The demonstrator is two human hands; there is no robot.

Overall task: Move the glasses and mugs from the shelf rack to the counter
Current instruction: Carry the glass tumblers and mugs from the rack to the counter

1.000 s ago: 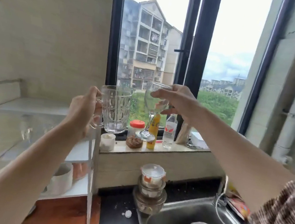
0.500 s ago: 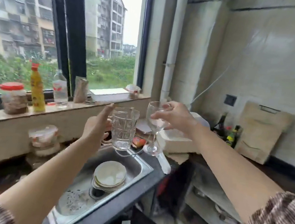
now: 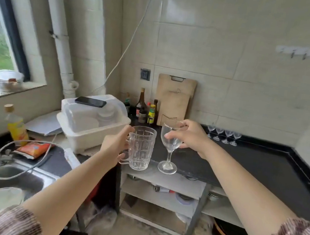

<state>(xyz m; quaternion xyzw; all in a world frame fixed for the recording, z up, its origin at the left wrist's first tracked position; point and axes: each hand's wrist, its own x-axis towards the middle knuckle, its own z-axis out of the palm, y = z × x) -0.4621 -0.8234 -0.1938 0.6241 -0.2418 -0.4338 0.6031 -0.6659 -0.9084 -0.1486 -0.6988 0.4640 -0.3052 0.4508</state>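
Note:
My left hand (image 3: 114,144) grips the handle of a clear patterned glass mug (image 3: 141,148), held upright in the air at the near edge of the black counter (image 3: 259,164). My right hand (image 3: 189,136) holds a clear wine glass (image 3: 170,145) by its bowl, just right of the mug, its foot hanging over the counter's front edge. Several small wine glasses (image 3: 224,136) stand in a row at the back of the counter by the wall. The shelf rack is out of view.
A white lidded dish box (image 3: 91,122) with a phone (image 3: 90,101) on top sits left of the counter. Bottles (image 3: 145,110) and cutting boards (image 3: 174,100) stand at the back wall. The sink (image 3: 2,179) lies at lower left, with open shelves (image 3: 162,198) under the counter.
The view has swung right from the window and rack, past the sink, to the black counter. Both hands carried the mug and wine glass along, still held.

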